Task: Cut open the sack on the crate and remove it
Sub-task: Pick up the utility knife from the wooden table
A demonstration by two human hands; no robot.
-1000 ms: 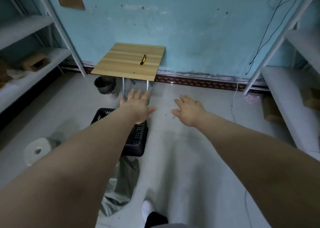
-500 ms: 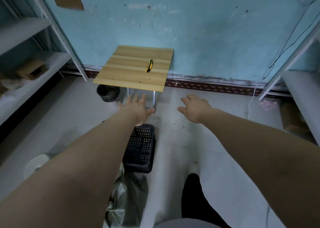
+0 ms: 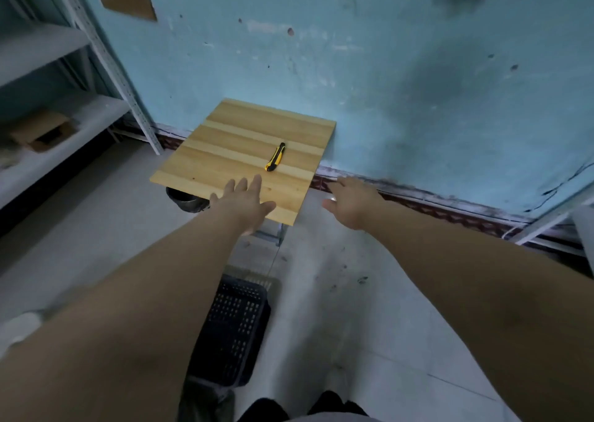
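The yellow-and-black utility knife lies on the wooden surface against the blue wall, its long axis running nearly straight away from the person and leaning a little to the right, yellow end nearest. Both arms are stretched toward it. The left hand hangs over the near edge of the surface with fingers straight and spread, holding nothing; the knife sits just beyond its fingertips and slightly to their right. The right hand is off the surface's right edge, above the floor, fingers loosely extended and empty, though blurred. The left hand looks the nearer to the knife, so a short push forward would likely reach the handle. The black crate stands on the floor below the arms, and the grey sack shows only at its near end, mostly hidden.
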